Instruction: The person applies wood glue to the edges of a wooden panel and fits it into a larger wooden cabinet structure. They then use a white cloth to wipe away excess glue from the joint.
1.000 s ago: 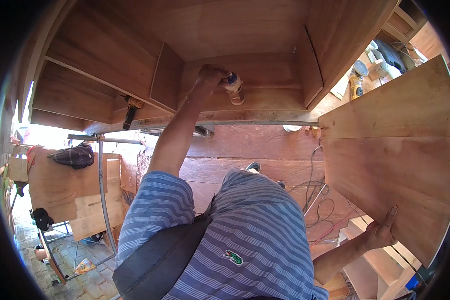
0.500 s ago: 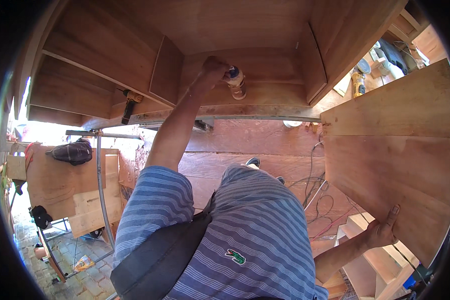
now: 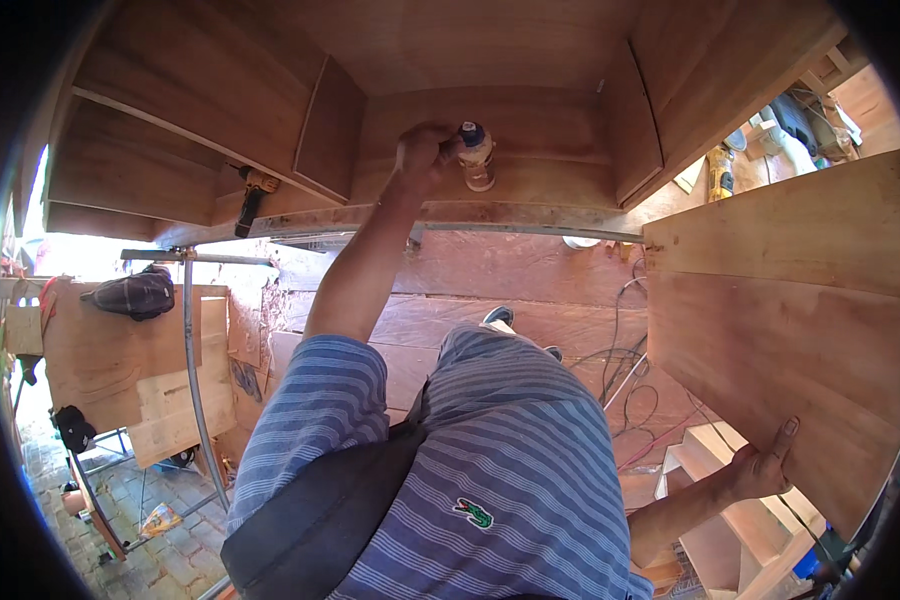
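Observation:
A clear plastic bottle with a blue cap (image 3: 478,168) stands on the bottom board of a wooden cabinet (image 3: 530,205), with pale contents inside. My left hand (image 3: 425,152) is just left of its neck, fingers bent toward it. Blur hides whether they still grip the bottle. On the right, my right hand (image 3: 765,468) grips the lower edge of a large wooden panel (image 3: 770,340), thumb on its near face and the other fingers mostly hidden. The panel slants beside the cabinet's right end.
A cordless drill (image 3: 254,198) lies at the cabinet's left front edge. Yellow power tool (image 3: 720,172) sits at the far right. Cables (image 3: 625,370) trail over the reddish floor boards. A metal pole (image 3: 198,380) and a dark bag (image 3: 135,294) are left. Wooden steps (image 3: 740,530) stand lower right.
My left hand has shifted down and left from the bottle's cap to beside its neck. The bottle stays about where it was. My right hand keeps its hold on the panel.

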`<state>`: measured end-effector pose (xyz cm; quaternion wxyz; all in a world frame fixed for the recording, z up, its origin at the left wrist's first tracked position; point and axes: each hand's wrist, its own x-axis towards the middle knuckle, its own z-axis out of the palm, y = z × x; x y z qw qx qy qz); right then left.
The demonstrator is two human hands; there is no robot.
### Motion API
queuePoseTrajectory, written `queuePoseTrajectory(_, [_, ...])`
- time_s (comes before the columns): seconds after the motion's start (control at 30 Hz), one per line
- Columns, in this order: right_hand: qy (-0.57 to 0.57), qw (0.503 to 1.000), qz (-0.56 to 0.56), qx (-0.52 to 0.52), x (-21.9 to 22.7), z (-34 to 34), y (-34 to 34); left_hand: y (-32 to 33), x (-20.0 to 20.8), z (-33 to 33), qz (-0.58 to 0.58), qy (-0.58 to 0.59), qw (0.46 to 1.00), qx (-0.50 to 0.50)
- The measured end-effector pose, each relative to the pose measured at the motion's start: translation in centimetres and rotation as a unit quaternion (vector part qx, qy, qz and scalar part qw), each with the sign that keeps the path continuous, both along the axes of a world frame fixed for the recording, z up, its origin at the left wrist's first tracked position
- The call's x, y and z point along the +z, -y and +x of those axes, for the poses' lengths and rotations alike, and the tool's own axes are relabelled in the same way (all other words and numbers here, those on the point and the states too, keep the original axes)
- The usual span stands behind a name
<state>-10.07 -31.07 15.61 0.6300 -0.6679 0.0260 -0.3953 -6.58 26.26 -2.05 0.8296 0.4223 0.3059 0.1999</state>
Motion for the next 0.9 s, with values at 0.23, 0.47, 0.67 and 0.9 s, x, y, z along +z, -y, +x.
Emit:
queuePoseTrajectory(0.23, [0.011,1.0,-0.001,0.015,0.4,0.2,-0.3,-1.7,-8.9,-3.3,-0.082,0.062,0.994,0.037])
queuePoseTrajectory(0.47, [0.006,1.0,0.007,0.001,0.7,0.1,-0.8,4.8,-7.9,-5.9,-0.302,-0.127,0.944,-0.038])
queuePoseTrajectory(0.67, [-0.003,1.0,0.007,0.01,0.1,-0.1,-0.4,4.2,-11.6,-1.6,-0.473,0.205,0.857,-0.018])
queuePoseTrajectory(0.9, [-0.108,0.991,-0.064,-0.046,-3.1,-2.7,2.8,3.2,-13.1,0.1,-0.301,0.068,0.944,-0.112])
